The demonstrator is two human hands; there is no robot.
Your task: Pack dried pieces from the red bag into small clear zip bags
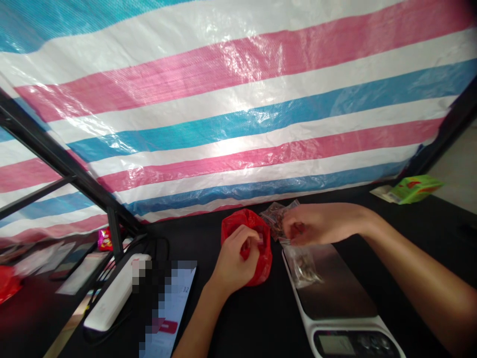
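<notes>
A red plastic bag (266, 266) stands with its mouth up on the black table. My left hand (238, 258) is at that mouth, its fingers curled together; what they pinch is too small to make out. My right hand (320, 223) is closed on the top of a small clear zip bag (305, 266) with brownish bits inside. This zip bag hangs or rests over the dark plate of a white kitchen scale (341, 288); I cannot tell whether it touches. Behind the right fingers lie more small clear bags (274, 216) with brown contents.
To the left are a phone or tablet (179, 298) with a lit screen and a white power strip (115, 293) with black cables. A green packet (415, 189) lies at the back right. Striped plastic sheeting (238, 114) and a black metal frame (115, 228) border the table.
</notes>
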